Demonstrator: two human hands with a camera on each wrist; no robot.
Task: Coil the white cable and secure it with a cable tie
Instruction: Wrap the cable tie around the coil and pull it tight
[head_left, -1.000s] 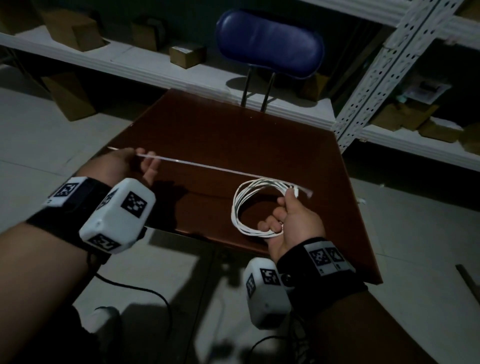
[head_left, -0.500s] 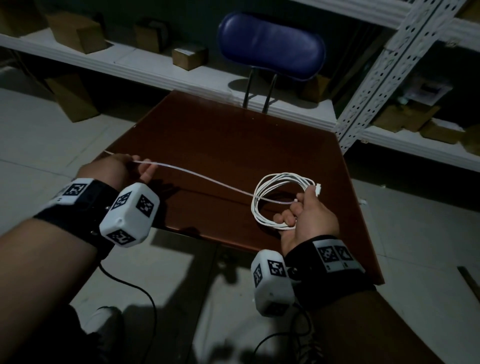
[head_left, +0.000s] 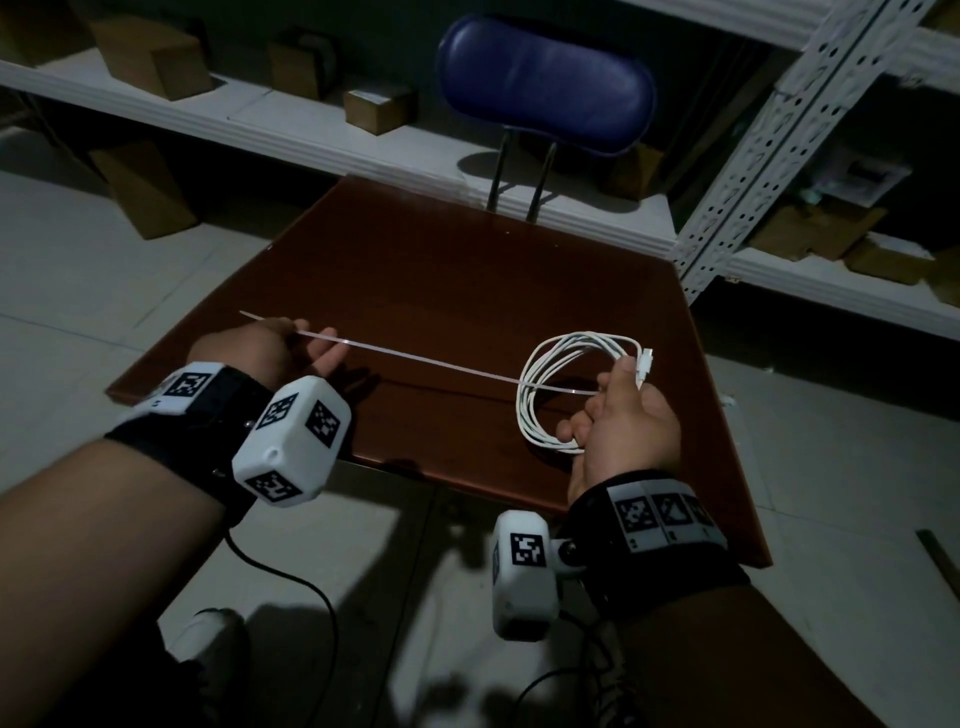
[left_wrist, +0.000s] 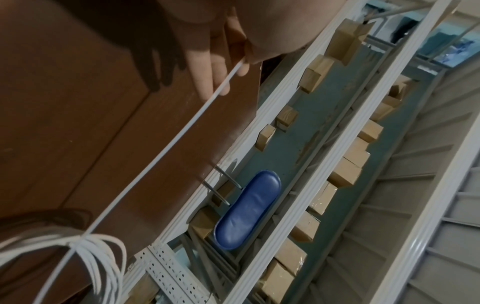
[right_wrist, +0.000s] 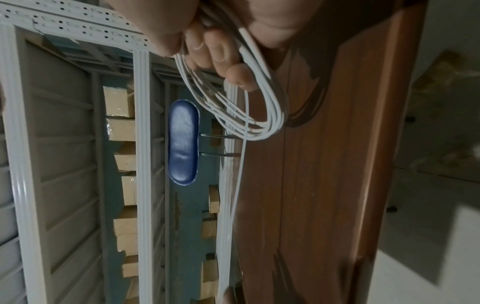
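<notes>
The white cable (head_left: 540, 410) is wound into a coil of several loops, held above the brown table (head_left: 467, 280). My right hand (head_left: 623, 415) grips the coil at its right side, fingers curled round the strands (right_wrist: 249, 102); a white connector (head_left: 644, 361) sticks up by the thumb. A thin white cable tie (head_left: 415, 358) is looped round the coil's left side (left_wrist: 78, 242) and stretches straight to the left. My left hand (head_left: 291, 345) pinches that strap (left_wrist: 207, 98) near its far end, whose tip pokes out beyond the hand.
A blue padded chair (head_left: 545, 83) stands behind the table. White metal shelving (head_left: 753, 156) with several cardboard boxes (head_left: 150, 57) runs along the back and right. Black wires hang from both wrist cameras to the tiled floor (head_left: 78, 270).
My right hand has carried the coil to the right and slightly up. The tie, which sagged half a second ago, is now drawn straight between both hands.
</notes>
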